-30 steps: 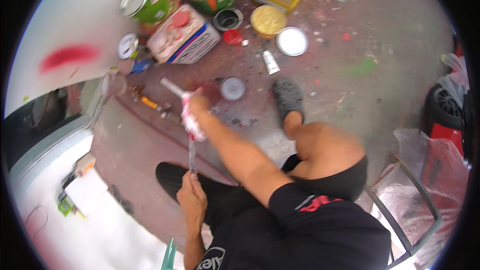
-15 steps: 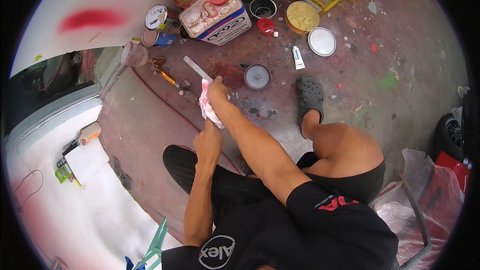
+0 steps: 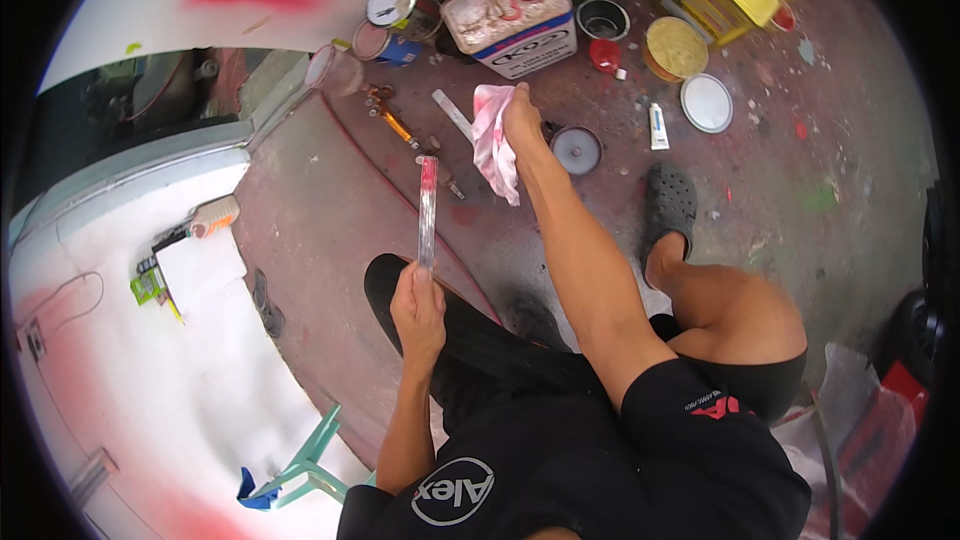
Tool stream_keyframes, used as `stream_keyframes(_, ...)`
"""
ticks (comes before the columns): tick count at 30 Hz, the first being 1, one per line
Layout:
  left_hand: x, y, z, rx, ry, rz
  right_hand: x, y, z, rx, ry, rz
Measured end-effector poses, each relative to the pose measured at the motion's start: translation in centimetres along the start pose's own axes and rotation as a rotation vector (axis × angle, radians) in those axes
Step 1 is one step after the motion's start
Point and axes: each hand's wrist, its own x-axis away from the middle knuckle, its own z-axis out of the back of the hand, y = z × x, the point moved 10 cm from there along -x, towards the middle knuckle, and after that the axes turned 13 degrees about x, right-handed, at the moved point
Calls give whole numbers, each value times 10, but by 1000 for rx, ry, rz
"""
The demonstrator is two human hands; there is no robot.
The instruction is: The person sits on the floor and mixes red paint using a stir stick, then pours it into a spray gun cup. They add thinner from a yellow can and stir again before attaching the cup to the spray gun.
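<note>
I see the left hand (image 3: 417,313) closed around a red-tipped stick (image 3: 428,215), its lower end hidden. Rightward, a pale strip (image 3: 453,112) vanishes behind the pink-stained cloth (image 3: 493,145) gripped in the right hand (image 3: 522,120), whose fingertips I can't make out.

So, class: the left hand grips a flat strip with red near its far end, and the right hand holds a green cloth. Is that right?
Not quite: the cloth in the right hand is white with pink stains, not green, as the head view shows. The left hand does grip a flat strip with red near its far end.
</note>
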Motion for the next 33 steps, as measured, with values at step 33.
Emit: stream_keyframes(33, -16, -32, -20, 96, -34, 43, 80, -66, 160, -212, 477, 305)
